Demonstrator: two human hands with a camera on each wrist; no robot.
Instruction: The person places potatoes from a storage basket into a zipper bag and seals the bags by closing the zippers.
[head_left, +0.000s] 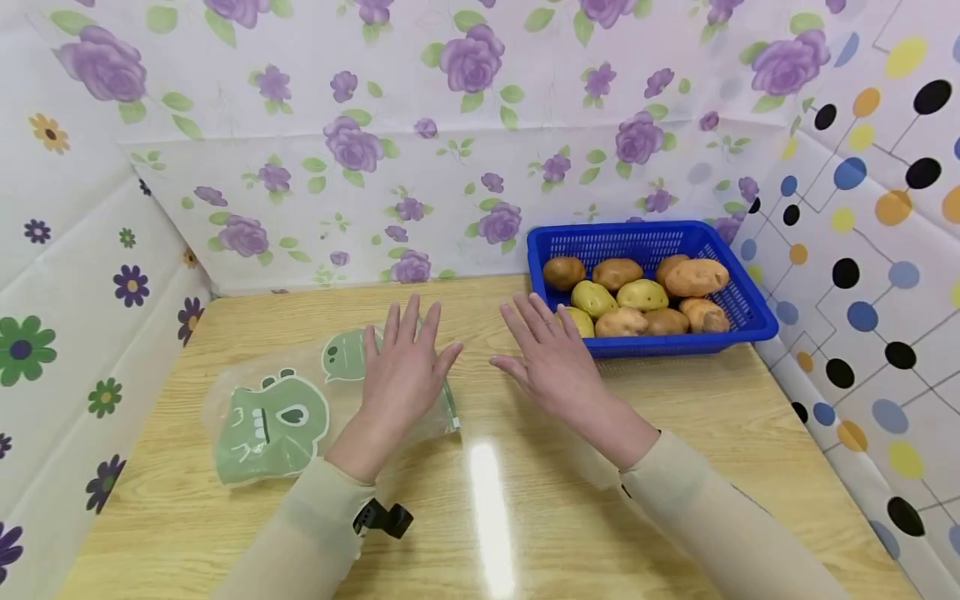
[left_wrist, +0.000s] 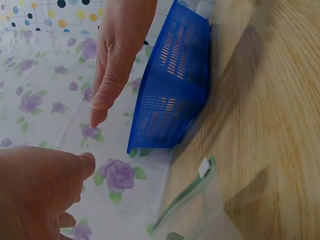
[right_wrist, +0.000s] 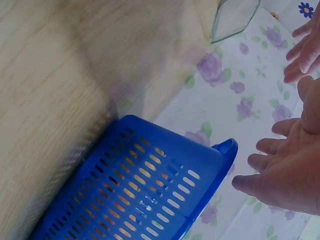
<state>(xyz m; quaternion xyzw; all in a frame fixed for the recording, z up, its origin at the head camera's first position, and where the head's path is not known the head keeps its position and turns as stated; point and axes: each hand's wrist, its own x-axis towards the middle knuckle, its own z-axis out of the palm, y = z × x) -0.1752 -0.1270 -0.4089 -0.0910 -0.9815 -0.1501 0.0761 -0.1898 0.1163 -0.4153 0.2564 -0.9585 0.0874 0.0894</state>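
Hovering flat hands (head_left: 480, 367), zip bag (head_left: 300, 408), potato basket (head_left: 742, 312)

Ten potatoes (head_left: 643, 293), one basket (head_left: 750, 321), one bag (head_left: 272, 425), two hands (head_left: 557, 362).

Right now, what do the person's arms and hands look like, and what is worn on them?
Both arms are covered to the wrist by thin, close-fitting, pale beige sleeves. The left hand and right hand are bare, with no gloves, rings or watch visible. A small black clip-like device sits at the left wrist, over the sleeve. No cables or markings show.
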